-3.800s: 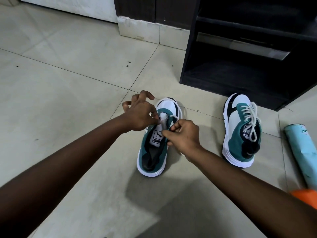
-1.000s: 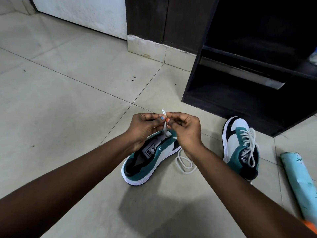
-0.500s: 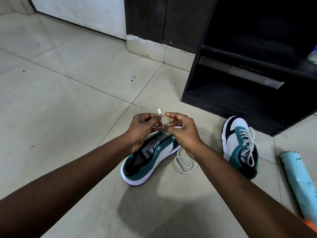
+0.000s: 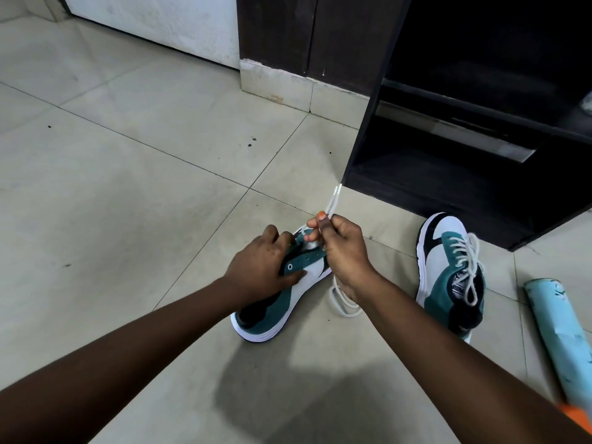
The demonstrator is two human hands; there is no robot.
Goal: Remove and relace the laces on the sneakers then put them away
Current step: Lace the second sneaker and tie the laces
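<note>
On the tiled floor, the left hand grips the near sneaker across its tongue and eyelet row, fingers curled over the upper, holding it tilted onto its side with the toe pointing away. The right hand is just beside it over the toe end, its fingers clenched around the white lace; both lace tips stick up together above the thumb, and slack lace loops on the floor under the right wrist, touching the sneaker's side. The second sneaker, fully laced, stands upright to the right, near the foot of a dark shelf unit. A pale blue roll lies on the floor further right, towards the edge of view.
</note>
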